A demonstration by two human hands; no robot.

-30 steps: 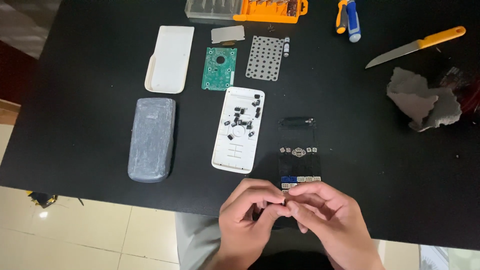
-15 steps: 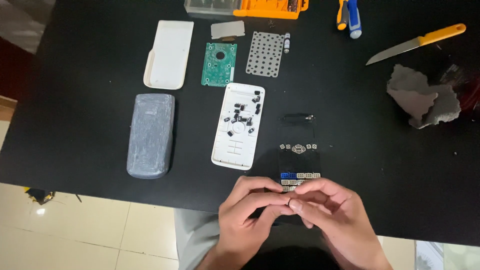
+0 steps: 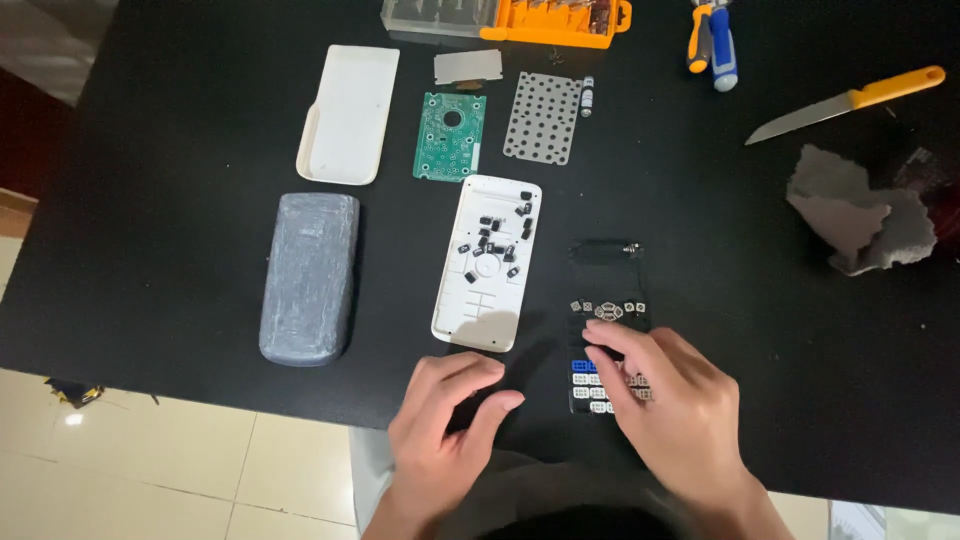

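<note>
The left hand point(image 3: 445, 420) hovered half-curled at the table's point(image 3: 150, 180) near edge, holding nothing. Just beside it, the right hand point(image 3: 670, 410) lay spread, fingertips point(image 3: 598, 332) resting on the black calculator front panel point(image 3: 607, 320), covering its lower keys. Beyond the left hand lay the white keypad frame point(image 3: 490, 262) strewn with loose black keys point(image 3: 497, 238); farther off were a green circuit board point(image 3: 450, 136) and a grey rubber membrane point(image 3: 543, 117).

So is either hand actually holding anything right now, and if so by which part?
Nothing is held. The right hand rests fingertips on the black keypad panel; the left hand hovers open over the table.
</note>
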